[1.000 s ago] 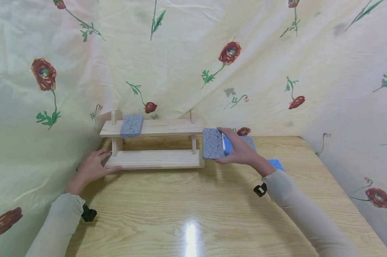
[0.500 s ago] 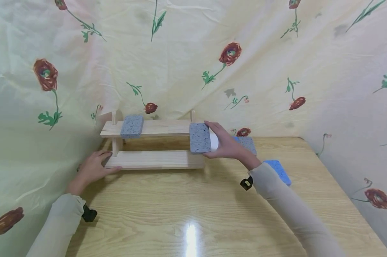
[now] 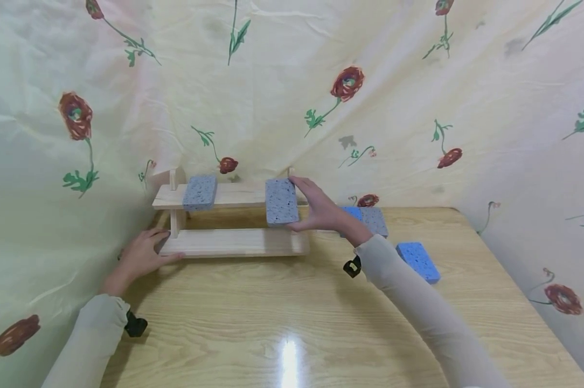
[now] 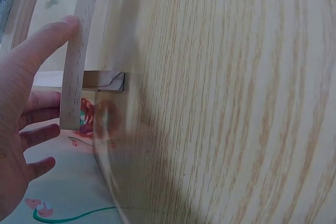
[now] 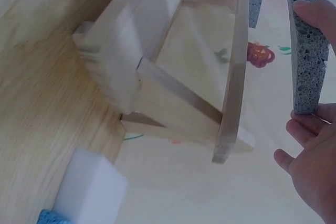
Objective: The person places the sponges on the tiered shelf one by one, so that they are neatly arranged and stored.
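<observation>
My right hand (image 3: 320, 209) pinches a speckled grey sponge (image 3: 281, 202) between thumb and fingertips. In the head view the sponge overlaps the right part of the upper shelf of a small two-tier wooden rack (image 3: 234, 243); in the right wrist view, a gap shows between the sponge (image 5: 308, 69) and that upper board (image 5: 234, 77). A second grey sponge (image 3: 200, 192) lies on the upper shelf, towards the left. Gripping the left end of the lower shelf is my left hand (image 3: 144, 254), its thumb along the front edge (image 4: 79, 61) and its fingers beyond the end.
Right of the rack, a blue sponge (image 3: 352, 212) and a grey sponge (image 3: 374, 220) lie side by side, partly behind my right arm. Another blue sponge (image 3: 418, 262) lies nearer on the wooden table (image 3: 253, 318). A white block (image 5: 89, 187) shows in the right wrist view. Flowered cloth hangs behind.
My right hand has carried the grey sponge leftward and slightly up, from beside the rack to in front of its upper shelf. My left hand has stayed on the rack.
</observation>
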The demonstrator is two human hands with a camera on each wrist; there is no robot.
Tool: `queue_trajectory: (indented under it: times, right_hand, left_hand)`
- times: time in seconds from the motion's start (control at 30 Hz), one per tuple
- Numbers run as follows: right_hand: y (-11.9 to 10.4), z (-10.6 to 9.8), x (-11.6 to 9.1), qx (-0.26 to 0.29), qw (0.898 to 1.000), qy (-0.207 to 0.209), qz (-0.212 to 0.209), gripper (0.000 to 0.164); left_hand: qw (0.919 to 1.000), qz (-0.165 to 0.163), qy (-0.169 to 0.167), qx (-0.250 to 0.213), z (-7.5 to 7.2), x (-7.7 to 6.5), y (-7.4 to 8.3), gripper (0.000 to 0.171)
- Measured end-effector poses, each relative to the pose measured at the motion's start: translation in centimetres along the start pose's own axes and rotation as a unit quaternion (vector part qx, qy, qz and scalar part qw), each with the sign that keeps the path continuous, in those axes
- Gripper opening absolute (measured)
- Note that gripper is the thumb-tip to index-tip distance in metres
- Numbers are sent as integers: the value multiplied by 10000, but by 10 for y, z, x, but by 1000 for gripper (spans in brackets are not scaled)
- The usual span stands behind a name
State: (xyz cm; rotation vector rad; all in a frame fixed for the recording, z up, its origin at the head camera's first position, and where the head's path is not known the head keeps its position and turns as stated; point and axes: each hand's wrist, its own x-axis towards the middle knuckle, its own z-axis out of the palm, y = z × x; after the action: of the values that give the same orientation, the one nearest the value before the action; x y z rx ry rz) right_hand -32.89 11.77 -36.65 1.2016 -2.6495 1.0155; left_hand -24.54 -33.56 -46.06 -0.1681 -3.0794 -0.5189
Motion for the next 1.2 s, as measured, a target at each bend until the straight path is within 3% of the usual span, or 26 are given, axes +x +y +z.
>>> queue_trajectory:
  times: [0.17, 0.4, 0.8, 1.2]
  right_hand:
    - [-3, 3, 12, -55, 10000, -7, -74, 118]
    - [-11, 7, 26, -341, 9993, -64, 170, 122]
    - [-22, 13, 48, -479, 9988, 17, 35, 121]
    - [-35, 25, 71, -355, 9989, 78, 289, 122]
  left_hand:
    - [10000, -18, -49, -33, 0, 0, 1, 102]
    - [10000, -27, -49, -42, 1, 0, 0, 102]
    - [10000, -18, -9, -63, 0, -2, 0, 101]
    - [9999, 32, -16, -127, -2, -2, 1, 100]
